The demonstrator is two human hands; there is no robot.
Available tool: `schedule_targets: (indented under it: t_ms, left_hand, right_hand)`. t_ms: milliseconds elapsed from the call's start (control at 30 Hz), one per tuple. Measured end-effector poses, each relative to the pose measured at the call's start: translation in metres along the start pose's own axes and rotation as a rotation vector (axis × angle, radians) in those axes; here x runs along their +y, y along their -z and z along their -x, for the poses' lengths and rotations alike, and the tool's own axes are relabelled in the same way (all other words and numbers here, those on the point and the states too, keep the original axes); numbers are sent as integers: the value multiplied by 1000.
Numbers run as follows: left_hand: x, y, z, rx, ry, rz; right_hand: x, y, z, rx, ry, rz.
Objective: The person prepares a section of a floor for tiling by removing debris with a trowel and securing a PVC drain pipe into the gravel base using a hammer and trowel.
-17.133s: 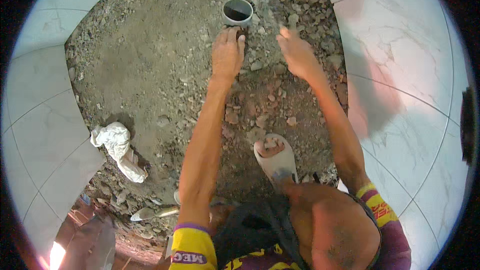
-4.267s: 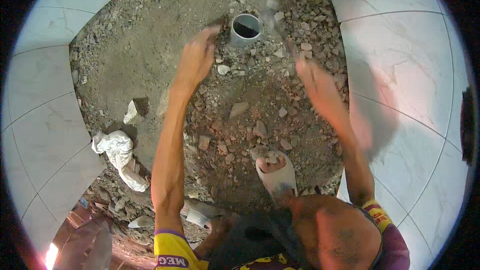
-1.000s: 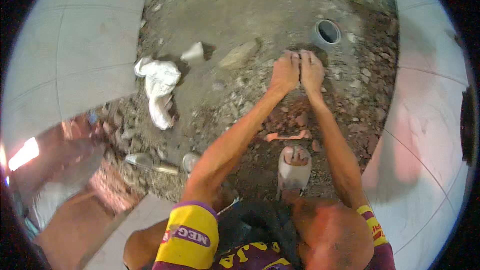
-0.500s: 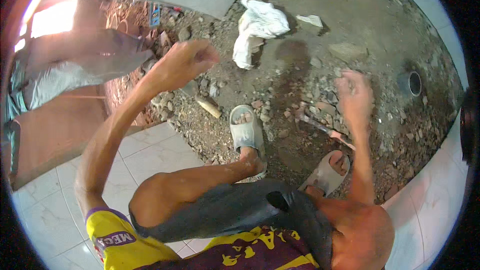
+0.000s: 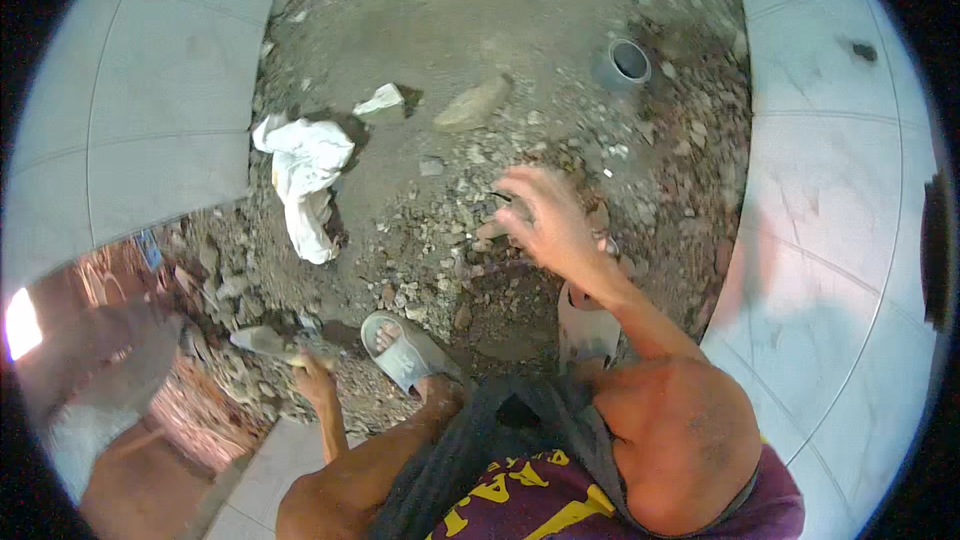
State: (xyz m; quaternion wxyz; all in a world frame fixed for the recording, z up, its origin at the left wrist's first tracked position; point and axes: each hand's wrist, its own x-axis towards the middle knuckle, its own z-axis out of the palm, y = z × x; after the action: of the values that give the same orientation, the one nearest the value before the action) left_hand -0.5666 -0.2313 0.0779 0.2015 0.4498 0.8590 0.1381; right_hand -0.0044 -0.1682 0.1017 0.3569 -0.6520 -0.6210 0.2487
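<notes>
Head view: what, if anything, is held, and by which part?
The left hand is at the trowel, by its handle; a grip is likely but too small to confirm. Whether the blurred right hand holds anything cannot be told.

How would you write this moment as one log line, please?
left hand: at handle end of trowel; right hand: over rubble, blurred, grip unclear; cloth: white, on dirt; pipe: grey, standing

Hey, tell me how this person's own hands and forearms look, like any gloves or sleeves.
The left hand and right hand show no gloves. Both forearms look bare, without visible bands. The shirt is maroon with yellow lettering. Blur hides finer hand details.
</notes>
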Motion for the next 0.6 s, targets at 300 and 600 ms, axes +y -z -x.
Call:
schedule_targets:
  t_ms: [300,600]
  left_hand:
    - [291,24,114,-740,-604,205]
    - [416,-180,225,-1064,-803,324]
  right_hand:
    - [-103,-32,48,-563,78,-775]
    - [-1,94,60,63,-569,-471]
